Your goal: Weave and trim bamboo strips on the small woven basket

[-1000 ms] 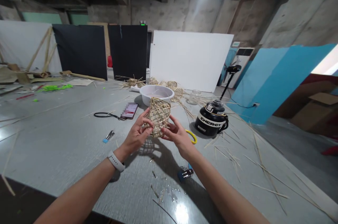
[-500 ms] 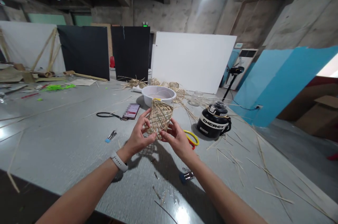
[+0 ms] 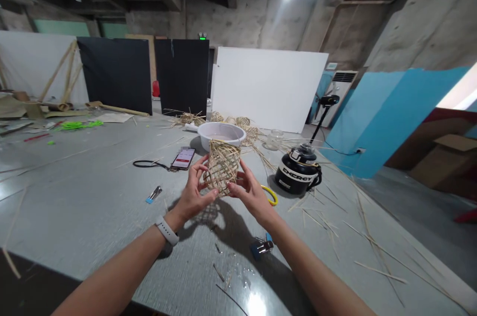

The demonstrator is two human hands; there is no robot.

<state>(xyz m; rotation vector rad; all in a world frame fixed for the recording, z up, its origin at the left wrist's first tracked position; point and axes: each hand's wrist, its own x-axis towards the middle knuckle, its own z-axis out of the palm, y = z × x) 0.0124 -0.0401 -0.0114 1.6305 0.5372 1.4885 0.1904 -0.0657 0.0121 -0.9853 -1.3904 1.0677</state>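
Observation:
A small woven bamboo basket [image 3: 223,164] is held above the table between my two hands. My left hand [image 3: 196,187] grips its left side, thumb near the lower edge and fingers curled around behind. On the other side my right hand [image 3: 249,192] holds it, the thumb pressed at the bottom front and the fingers partly hidden. Behind the basket stands a white plastic basin [image 3: 203,136]. Yellow-handled scissors or a yellow ring [image 3: 273,197], partly covered, lies beside my right hand. Blue binder clips [image 3: 261,248] rest below my right wrist.
A black jug marked ENERGY [image 3: 296,177] stands to the right, near a glass jar [image 3: 275,139]. Loose bamboo strips [image 3: 372,239] are scattered on the right. On the left are a phone [image 3: 184,158] with a strap and another binder clip [image 3: 154,195].
The basket has turned slightly in my hands and now stands more upright. Both hands keep hold of it. The view has shifted a little.

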